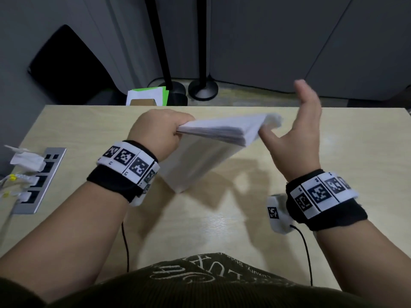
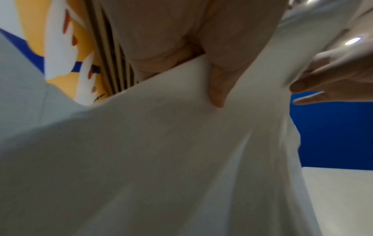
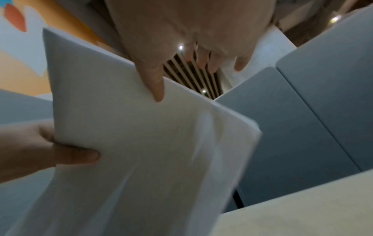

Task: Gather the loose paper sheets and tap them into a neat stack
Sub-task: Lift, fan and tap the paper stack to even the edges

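A stack of white paper sheets (image 1: 213,138) stands tilted on its lower edge above the wooden table (image 1: 222,223), blurred in places. My left hand (image 1: 160,130) grips its upper left corner, with the thumb pressed on the near face (image 2: 217,89) of the stack (image 2: 161,143). At the stack's right end, my right hand (image 1: 295,125) is open with its fingers straight and raised. Its thumb (image 3: 155,83) touches the paper (image 3: 151,135) near the top edge. The left hand (image 3: 30,143) also shows in the right wrist view, and the right hand (image 2: 333,79) in the left wrist view.
A metal power strip (image 1: 42,178) with white plugs and a crumpled white tissue (image 1: 24,161) lies at the table's left edge. Behind the far edge are white and green papers (image 1: 148,96) and two black pole bases (image 1: 203,90). Grey panels stand behind.
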